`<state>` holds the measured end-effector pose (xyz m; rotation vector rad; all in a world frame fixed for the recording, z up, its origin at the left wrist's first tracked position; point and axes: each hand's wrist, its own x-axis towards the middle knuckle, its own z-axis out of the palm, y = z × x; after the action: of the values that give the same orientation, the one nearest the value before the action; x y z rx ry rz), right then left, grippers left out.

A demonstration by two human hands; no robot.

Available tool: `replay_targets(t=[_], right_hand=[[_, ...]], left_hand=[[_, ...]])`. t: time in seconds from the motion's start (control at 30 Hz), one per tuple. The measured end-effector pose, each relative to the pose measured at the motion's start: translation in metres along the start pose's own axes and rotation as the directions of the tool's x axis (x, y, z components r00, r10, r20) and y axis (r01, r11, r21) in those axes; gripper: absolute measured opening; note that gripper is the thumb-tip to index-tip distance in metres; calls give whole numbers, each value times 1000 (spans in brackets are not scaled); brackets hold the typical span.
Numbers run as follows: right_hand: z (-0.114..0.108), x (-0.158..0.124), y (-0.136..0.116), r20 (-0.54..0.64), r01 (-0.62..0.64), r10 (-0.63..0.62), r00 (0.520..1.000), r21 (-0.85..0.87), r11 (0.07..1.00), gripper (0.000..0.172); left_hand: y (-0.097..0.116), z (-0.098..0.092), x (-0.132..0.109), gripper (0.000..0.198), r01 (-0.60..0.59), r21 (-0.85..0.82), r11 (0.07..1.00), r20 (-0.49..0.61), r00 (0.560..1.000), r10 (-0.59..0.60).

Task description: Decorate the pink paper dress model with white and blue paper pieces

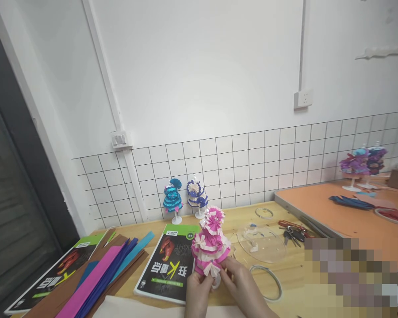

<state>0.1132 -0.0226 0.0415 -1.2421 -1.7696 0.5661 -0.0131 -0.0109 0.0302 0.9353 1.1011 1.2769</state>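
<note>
A pink and white pleated paper dress figure (210, 242) stands upright near the table's front edge. My left hand (196, 290) and my right hand (241, 282) both pinch its lower hem, fingers closed around the skirt and a small white bow. A black and green book (167, 265) lies just left of the figure. Behind it, by the tiled wall, stand a turquoise paper dress figure (172, 198) and a blue and white one (196, 195) on white stands.
Strips of pink, blue and brown paper (102, 276) lie at the left over a second book (56, 274). Clear plastic discs (261, 240), rings (267, 276) and keys (293, 233) sit at the right. An orange table (351, 216) holds purple figures (363, 164).
</note>
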Motion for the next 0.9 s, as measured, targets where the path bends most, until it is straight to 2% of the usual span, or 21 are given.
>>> replay_targets(t=[0.1,0.17,0.27,0.4,0.47,0.57,0.73,0.9], right_hand=[[1,3,7,-32,-128,144,989,291,948,26],[3,4,14,-32,-196,230,973,411,890,32],[7,2,24,9,-286,321,947,479,830,45],[17,-4,28,145,-438,432,890,530,726,53],[21,-6,25,213,-479,448,868,597,644,51],[23,-5,15,255,-468,427,867,709,528,46],[26,2,4,263,-431,397,879,795,427,43],[31,3,5,309,-448,401,863,835,321,38]], left_hand=[[-8,-2,7,38,68,-55,996,-20,997,-69],[-11,-3,9,39,94,-81,992,-18,995,-96],[-9,-2,7,38,108,-114,988,1,994,-109],[-9,-2,5,41,121,-176,977,17,993,-120],[-13,-3,8,45,122,-156,980,10,992,-122],[-22,-6,15,48,78,-100,992,5,997,-78],[-26,-9,18,49,2,-62,998,-19,1000,-3],[-20,-10,13,45,25,-80,996,55,998,-20]])
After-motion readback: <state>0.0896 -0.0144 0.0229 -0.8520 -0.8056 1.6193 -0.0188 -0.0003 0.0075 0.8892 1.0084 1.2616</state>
